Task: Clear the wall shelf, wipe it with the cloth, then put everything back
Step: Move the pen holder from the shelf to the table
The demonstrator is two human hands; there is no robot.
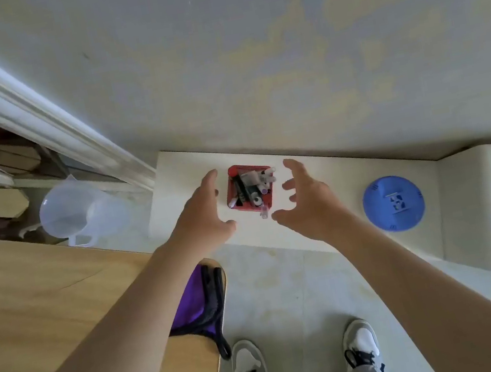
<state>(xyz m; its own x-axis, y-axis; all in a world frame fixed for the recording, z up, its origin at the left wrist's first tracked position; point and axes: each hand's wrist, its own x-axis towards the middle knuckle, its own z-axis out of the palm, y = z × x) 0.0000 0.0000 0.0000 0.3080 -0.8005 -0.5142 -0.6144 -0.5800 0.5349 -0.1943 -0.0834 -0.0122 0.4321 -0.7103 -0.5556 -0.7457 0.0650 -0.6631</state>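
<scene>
A white wall shelf [317, 173] runs along the wall below me. On it stands a red square holder [250, 190] filled with several pens and markers. My left hand [201, 211] is spread open just left of the holder, apart from it. My right hand [307, 199] is spread open just right of it, fingers curved, also not touching. A blue round disc [393, 203] lies on the shelf further right. A purple cloth [197, 302] lies on the corner of the wooden table, partly hidden by my left forearm.
A wooden table [45, 303] fills the lower left. A clear plastic jug [78, 212] stands on the floor beyond it, by a white door frame [37, 107]. My two feet in white shoes [304, 359] stand on the pale floor.
</scene>
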